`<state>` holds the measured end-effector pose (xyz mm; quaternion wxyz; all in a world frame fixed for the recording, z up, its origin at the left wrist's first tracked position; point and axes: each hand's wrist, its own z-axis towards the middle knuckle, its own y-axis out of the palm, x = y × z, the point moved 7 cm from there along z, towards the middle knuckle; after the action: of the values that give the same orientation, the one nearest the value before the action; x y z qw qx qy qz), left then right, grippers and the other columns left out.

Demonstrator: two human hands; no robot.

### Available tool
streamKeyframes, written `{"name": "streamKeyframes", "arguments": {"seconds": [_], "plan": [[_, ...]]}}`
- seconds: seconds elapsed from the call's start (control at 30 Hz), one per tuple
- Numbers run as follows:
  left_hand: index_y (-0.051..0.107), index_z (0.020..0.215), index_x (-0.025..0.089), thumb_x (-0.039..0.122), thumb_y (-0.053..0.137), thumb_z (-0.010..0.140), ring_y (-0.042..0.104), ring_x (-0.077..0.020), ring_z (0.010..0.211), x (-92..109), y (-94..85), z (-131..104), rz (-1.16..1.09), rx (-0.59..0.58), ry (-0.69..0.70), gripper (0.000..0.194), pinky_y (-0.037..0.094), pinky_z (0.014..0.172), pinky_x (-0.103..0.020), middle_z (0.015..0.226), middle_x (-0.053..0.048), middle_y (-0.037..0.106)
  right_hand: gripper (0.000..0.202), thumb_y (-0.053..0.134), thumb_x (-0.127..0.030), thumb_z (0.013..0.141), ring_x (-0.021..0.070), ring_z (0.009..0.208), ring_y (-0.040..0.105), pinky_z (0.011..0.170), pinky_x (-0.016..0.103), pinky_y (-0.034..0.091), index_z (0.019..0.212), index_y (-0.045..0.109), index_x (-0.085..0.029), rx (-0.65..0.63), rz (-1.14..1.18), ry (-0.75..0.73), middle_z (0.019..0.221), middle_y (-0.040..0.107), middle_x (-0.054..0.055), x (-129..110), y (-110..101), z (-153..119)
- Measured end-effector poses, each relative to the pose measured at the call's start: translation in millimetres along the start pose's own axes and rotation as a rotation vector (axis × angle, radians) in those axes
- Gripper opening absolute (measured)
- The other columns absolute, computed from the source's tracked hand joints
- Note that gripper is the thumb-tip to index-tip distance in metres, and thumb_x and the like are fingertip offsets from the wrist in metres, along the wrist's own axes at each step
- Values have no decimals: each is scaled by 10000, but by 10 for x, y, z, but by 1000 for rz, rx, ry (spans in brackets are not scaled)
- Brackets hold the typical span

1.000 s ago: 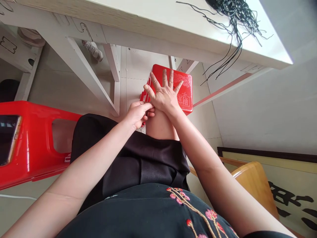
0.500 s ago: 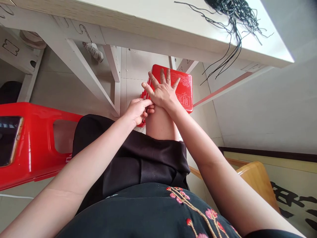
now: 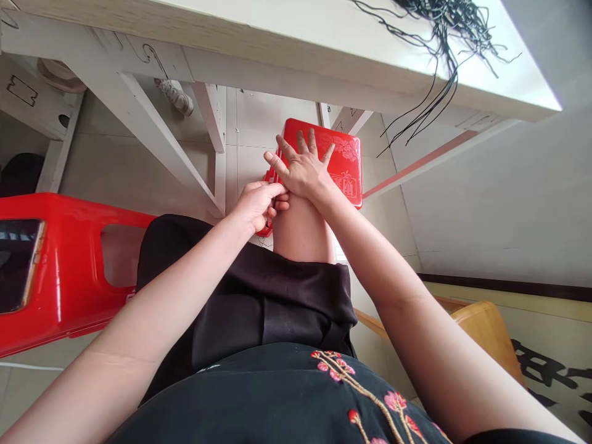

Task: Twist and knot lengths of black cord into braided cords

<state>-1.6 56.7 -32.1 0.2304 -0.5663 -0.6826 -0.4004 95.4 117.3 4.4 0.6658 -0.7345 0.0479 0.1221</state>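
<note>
My left hand (image 3: 263, 203) is closed in a pinch beside my bare knee (image 3: 303, 234), its thumb and fingertips meeting near the heel of the other hand. A thin black cord (image 3: 265, 241) trails below it; the part inside the fingers is hidden. Palm down, my right hand (image 3: 305, 166) presses on the knee with its fingers spread wide. What lies under that palm cannot be seen. Beyond the knee is a red stool (image 3: 346, 163) with a pale printed pattern. A tangle of black cords (image 3: 448, 31) lies on the white table (image 3: 296, 31), several ends hanging over its edge.
At the left a red stool (image 3: 78, 259) carries a phone (image 3: 18, 265). White table legs (image 3: 157, 135) stand ahead, with a shoe (image 3: 174, 97) among them. A white wall (image 3: 485, 203) rises at the right, near a wooden chair (image 3: 490, 339).
The view has shifted slightly, so the table and cords sit a little further right. Both hands keep nearly the same place and pose on the knee.
</note>
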Motion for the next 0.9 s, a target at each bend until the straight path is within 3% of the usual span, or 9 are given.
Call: {"name": "streamKeyframes", "arguments": {"seconds": [0.37,0.9], "plan": [[563,585,115,90,655,631,538,-67,403,27,21,-12,11,11,1,106,231,313,-144,503,-12,585,828,121,-765,836,431,1432,50,979,774,-87,1453,332,-255,67,9,-57,1509,305,111,57,65,120],[552,580,113,83,610,631,536,-61,406,53,20,-19,32,25,23,82,234,323,-148,496,-1,578,874,117,-780,822,440,1429,59,977,769,-109,1426,386,-208,64,59,-54,1495,336,138,75,74,148]]}}
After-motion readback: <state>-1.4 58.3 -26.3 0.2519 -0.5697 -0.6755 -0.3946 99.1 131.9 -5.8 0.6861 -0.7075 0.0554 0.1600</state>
